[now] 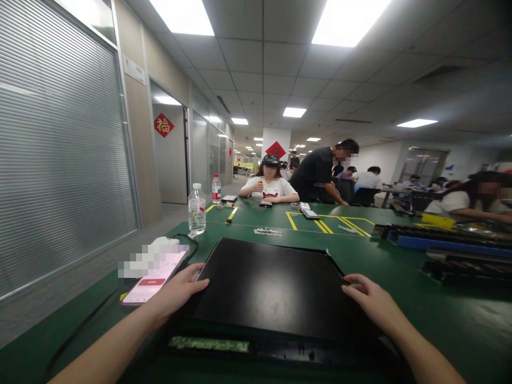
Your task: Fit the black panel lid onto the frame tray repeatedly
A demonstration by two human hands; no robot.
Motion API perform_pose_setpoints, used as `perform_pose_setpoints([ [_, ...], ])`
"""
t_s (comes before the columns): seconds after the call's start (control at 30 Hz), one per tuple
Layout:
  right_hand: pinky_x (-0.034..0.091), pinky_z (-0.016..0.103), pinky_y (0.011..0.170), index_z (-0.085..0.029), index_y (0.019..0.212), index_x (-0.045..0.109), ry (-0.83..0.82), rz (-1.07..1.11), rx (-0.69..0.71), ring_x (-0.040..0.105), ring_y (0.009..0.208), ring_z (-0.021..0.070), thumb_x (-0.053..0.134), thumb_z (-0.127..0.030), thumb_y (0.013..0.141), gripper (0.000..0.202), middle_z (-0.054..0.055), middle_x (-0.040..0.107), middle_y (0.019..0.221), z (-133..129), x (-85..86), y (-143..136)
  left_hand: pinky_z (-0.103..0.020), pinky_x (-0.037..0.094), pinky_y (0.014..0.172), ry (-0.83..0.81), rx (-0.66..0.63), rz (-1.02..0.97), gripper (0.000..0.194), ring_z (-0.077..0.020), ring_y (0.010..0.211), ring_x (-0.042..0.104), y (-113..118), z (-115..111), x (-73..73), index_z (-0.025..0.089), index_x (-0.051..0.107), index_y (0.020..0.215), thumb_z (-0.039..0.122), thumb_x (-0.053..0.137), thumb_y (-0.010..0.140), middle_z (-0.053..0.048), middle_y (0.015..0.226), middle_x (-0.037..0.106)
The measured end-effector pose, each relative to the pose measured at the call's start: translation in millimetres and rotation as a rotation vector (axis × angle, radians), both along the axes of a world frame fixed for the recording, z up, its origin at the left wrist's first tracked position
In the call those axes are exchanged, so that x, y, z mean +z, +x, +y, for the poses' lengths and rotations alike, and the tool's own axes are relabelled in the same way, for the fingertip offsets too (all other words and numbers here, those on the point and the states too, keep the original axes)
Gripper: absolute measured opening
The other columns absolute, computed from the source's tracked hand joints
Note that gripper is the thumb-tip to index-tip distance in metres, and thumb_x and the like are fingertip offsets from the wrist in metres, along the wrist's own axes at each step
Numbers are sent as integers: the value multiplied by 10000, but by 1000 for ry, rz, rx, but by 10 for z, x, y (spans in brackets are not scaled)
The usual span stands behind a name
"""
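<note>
A flat black screen panel (268,288) lies in front of me, its glossy face up and reflecting light. My left hand (184,290) is closed on its left edge, thumb on top and the fingers partly hidden beneath. My right hand (370,298) pinches the right edge near a dark frame rim. Under the panel, a black frame (294,352) shows along the near side. A green circuit board (210,344) sits in the left part of that near strip. How far the panel is raised from the frame I cannot tell.
To the left lie a lit phone (156,274) and a cable (86,320). Water bottles (197,210) stand beyond them on the green table (236,232). Dark strip-shaped parts (464,269) are stacked at right. One person (272,186) sits opposite; another (320,168) leans over the table.
</note>
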State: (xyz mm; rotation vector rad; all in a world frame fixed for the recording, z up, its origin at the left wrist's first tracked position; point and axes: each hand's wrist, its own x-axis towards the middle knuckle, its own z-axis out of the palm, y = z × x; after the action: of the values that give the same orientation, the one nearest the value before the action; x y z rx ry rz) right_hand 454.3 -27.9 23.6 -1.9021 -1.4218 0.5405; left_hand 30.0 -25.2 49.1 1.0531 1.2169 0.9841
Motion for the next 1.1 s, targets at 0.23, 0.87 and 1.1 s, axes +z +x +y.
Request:
perform_pose_setpoints([
  [0.23,415,318,764,-240,995,528,-25,31,10,625,862,225,563,-441,689,368,35,697,905,23,-47,64,-362,528,725,4,24,-35,752,-278,818,679,-3,26,-35,142,416,1226,299,733,563,-95,881,728],
  [0.87,418,308,744,-241,934,551,1,41,-14,633,837,223,568,-404,665,314,25,707,865,-13,4,21,-344,483,832,213,66,188,387,-284,1010,601,-107,100,-119,171,664,943,256,713,568,-89,1081,667],
  [1.1,401,326,774,-250,892,564,7,-1,-30,624,868,239,566,-391,656,275,20,712,850,-25,38,-9,-323,438,891,269,92,339,342,-270,1043,579,-188,216,-317,191,673,914,238,682,575,-64,1091,659],
])
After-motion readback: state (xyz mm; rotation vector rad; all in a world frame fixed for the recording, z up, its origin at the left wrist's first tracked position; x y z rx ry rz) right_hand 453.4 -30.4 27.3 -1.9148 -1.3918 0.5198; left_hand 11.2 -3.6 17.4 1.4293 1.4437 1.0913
